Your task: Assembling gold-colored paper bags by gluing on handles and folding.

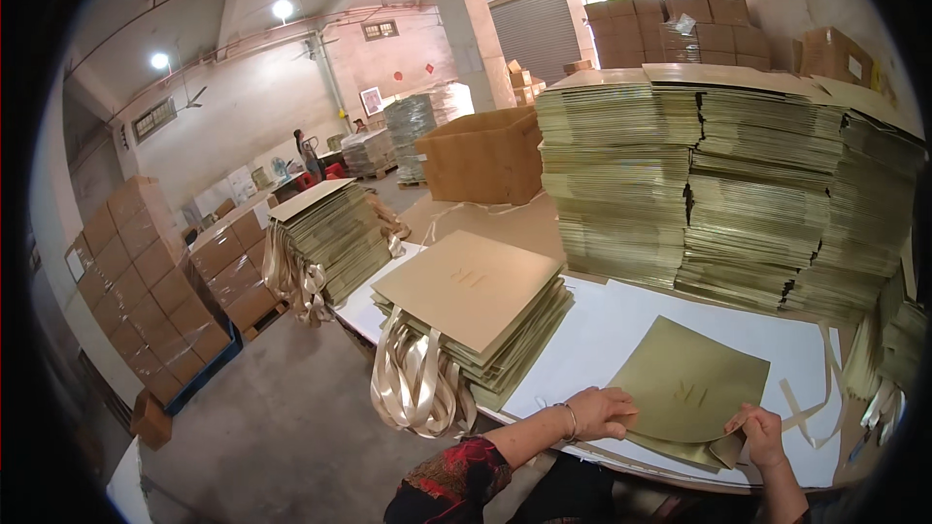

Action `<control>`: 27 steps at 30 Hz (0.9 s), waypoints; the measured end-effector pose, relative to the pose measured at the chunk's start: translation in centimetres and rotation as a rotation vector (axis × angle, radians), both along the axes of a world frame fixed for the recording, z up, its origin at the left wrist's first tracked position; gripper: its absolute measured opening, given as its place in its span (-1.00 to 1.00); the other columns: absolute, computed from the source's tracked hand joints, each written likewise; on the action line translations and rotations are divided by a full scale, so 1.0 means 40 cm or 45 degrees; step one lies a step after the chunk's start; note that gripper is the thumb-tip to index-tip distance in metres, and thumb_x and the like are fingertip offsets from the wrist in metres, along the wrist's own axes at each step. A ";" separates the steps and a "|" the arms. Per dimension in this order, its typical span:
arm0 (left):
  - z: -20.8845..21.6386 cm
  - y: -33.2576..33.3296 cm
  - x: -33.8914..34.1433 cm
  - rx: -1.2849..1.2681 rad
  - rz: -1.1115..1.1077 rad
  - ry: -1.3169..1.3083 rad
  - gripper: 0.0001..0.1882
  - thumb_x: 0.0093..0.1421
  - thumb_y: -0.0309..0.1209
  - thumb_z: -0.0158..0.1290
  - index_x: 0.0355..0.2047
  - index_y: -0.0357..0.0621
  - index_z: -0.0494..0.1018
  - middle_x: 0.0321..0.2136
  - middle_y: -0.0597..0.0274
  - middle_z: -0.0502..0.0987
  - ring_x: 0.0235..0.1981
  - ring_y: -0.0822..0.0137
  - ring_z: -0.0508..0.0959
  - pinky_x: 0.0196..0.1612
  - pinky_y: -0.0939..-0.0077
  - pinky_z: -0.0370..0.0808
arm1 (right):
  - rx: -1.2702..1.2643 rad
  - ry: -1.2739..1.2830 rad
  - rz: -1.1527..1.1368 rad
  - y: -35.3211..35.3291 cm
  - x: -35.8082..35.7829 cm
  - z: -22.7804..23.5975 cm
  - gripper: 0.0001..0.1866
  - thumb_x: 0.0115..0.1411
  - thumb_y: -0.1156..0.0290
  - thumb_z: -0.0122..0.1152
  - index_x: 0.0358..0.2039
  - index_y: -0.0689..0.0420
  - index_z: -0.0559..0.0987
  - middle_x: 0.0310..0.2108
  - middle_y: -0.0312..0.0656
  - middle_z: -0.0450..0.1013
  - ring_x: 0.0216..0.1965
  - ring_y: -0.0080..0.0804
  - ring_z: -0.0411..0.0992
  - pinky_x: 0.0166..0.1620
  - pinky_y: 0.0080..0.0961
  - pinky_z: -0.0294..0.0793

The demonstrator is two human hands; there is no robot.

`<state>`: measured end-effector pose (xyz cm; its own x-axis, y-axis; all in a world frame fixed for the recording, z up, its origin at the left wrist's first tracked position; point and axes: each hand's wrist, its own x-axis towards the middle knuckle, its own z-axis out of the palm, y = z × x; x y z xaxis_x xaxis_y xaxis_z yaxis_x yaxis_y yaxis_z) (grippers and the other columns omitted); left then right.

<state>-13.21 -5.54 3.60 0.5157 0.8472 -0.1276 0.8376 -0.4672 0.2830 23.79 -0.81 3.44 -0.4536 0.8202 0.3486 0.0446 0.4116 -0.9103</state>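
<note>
A flat gold paper bag [684, 383] lies on the white sheet in front of me, its near edge bowed and a little lifted. My left hand [600, 414] rests on the bag's left near corner, fingers laid out over it. At the right near corner, my right hand [760, 433] pinches the bag's edge between thumb and fingers. A pale satin ribbon [804, 414] trails from beside the right hand across the sheet; whether those fingers also hold it is hidden. To the left stands a stack of similar bags [466, 281] with looped ribbon handles [413, 374] hanging down.
Tall piles of flat gold bags [621, 175] rise along the table's far right side. Another bag stack [330, 233] sits at the table's left end, near an open cardboard box [481, 155]. Wrapped cartons [136, 281] stand on the floor at left. A person [307, 150] is far off.
</note>
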 end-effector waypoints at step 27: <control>-0.075 -0.023 0.304 0.922 -0.020 -0.422 -0.82 0.18 -0.30 0.01 -0.30 -0.14 0.41 -0.30 0.06 0.45 -0.22 0.05 0.48 -0.11 0.27 0.44 | 1.028 -0.938 -0.159 0.063 -0.220 0.081 -0.79 -0.19 0.50 0.20 -0.43 0.09 0.61 -0.51 -0.07 0.52 -0.43 -0.06 0.51 -0.38 -0.18 0.46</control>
<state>-1.03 -6.45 0.62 0.4433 0.6530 0.6141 0.7547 -0.6416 0.1374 15.01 1.72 6.69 -0.7005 0.5270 0.4812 0.5492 0.8287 -0.1081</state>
